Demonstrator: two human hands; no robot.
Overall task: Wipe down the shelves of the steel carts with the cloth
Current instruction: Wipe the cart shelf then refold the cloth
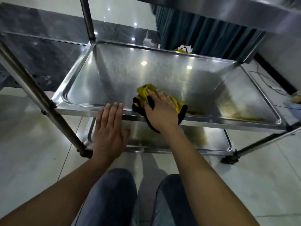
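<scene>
A steel cart fills the view, its middle shelf [114,75] a shallow tray with a raised rim. On that shelf's front edge lies a yellow cloth with black trim [146,92], part of it hanging over the rim. My right hand [160,110] presses flat on the cloth with straight fingers. To its left, my left hand [109,132] rests with straight fingers against the shelf's front rim and holds nothing. Brownish smears [241,114] mark the shelf's right front corner. The lower shelf [211,141] shows beneath.
The cart's upper shelf [244,13] overhangs at top right. Steel posts [32,88] and a castor [230,159] frame the cart. A dark curtain [203,35] and bags [183,49] lie behind it. My knees [114,193] are below, on a pale tiled floor.
</scene>
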